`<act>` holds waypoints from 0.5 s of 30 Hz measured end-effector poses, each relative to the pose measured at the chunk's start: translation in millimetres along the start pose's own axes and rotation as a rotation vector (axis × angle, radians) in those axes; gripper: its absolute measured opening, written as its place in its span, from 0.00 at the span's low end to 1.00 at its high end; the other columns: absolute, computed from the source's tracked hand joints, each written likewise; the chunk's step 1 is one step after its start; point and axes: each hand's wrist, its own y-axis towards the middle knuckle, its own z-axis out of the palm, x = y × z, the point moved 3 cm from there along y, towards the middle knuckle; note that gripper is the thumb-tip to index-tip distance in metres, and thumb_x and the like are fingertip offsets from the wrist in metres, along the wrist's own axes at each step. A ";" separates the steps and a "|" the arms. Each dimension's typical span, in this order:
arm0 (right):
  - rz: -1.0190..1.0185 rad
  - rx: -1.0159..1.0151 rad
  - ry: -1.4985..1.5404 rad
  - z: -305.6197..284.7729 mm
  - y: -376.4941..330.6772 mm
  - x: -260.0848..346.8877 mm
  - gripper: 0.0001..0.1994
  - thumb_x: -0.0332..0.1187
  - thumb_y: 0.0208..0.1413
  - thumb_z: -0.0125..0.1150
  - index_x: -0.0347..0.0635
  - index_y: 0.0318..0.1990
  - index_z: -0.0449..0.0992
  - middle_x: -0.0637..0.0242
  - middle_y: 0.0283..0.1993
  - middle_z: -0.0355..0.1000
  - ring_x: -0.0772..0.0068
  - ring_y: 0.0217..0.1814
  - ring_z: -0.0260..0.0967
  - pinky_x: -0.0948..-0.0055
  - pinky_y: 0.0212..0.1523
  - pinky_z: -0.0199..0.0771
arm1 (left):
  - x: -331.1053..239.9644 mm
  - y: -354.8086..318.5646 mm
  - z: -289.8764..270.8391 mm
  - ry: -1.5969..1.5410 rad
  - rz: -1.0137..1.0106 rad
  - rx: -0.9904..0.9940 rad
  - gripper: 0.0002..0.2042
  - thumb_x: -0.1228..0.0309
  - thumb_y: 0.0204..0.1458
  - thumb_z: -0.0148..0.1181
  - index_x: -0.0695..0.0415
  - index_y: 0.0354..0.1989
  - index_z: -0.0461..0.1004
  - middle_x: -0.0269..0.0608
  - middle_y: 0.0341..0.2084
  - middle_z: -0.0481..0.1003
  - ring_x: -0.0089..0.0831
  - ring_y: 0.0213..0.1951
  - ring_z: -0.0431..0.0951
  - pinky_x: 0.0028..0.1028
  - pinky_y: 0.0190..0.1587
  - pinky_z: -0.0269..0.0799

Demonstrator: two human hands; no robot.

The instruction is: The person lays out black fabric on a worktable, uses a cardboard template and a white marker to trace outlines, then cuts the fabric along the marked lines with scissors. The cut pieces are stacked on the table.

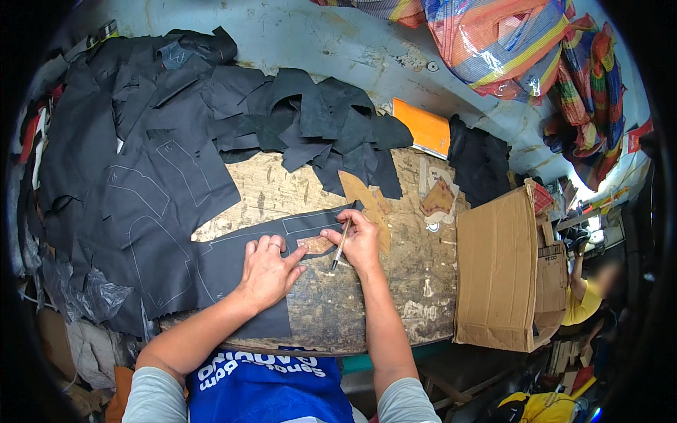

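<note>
A strip of black leather-like material [257, 321] lies on the worn wooden table, with pale outlines drawn on it. On the strip my left hand [268, 275] rests with fingers spread, its thumb and forefinger at the left end of a small brown pattern piece [314, 244]. My right hand [362, 243] grips a slim pen [340, 252], held slantwise, and its thumb touches the right end of the same pattern piece. Just beyond this hand lies a larger tan pattern piece [363, 194] with a pointed end.
Black sheets with drawn outlines [134, 211] cover the table's left side, and scraps [310, 106] pile along the back. An orange folder [421, 128] stands at the back. More patterns [438, 197] lie right, near a cardboard box [497, 268]. A person in yellow [584, 303] is far right.
</note>
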 end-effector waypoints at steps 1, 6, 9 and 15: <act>-0.023 -0.011 -0.007 0.2 0.1 -0.4 0.21 0.29 0.30 0.79 0.35 0.34 0.75 0.72 0.28 0.69 0.86 0.26 0.60 0.82 0.26 0.65 | -4.5 -1.5 0.5 0.017 0.026 -0.057 0.20 0.61 0.46 0.62 0.46 0.50 0.74 0.41 0.39 0.67 0.37 0.43 0.66 0.40 0.45 0.57; -0.031 0.010 -0.020 0.3 1.2 2.2 0.19 0.28 0.37 0.76 0.34 0.38 0.75 0.69 0.31 0.72 0.84 0.28 0.64 0.83 0.28 0.66 | -33.3 -6.5 25.0 0.051 0.164 0.112 0.31 0.53 0.51 0.56 0.63 0.58 0.64 0.49 0.62 0.59 0.41 0.65 0.55 0.59 0.62 0.44; 0.055 -0.002 0.219 -2.4 2.0 10.4 0.13 0.28 0.50 0.66 0.34 0.42 0.75 0.66 0.34 0.74 0.82 0.30 0.67 0.83 0.30 0.69 | -34.4 -6.1 33.2 0.108 0.136 0.230 0.34 0.49 0.54 0.50 0.65 0.61 0.60 0.49 0.63 0.57 0.40 0.66 0.54 0.62 0.61 0.42; 0.216 0.291 0.529 5.7 -18.6 44.2 0.10 0.30 0.60 0.55 0.33 0.44 0.73 0.66 0.33 0.74 0.80 0.35 0.71 0.82 0.35 0.72 | -43.4 -7.0 29.9 0.172 0.125 0.368 0.41 0.40 0.54 0.42 0.67 0.64 0.52 0.56 0.66 0.48 0.46 0.69 0.42 0.69 0.59 0.39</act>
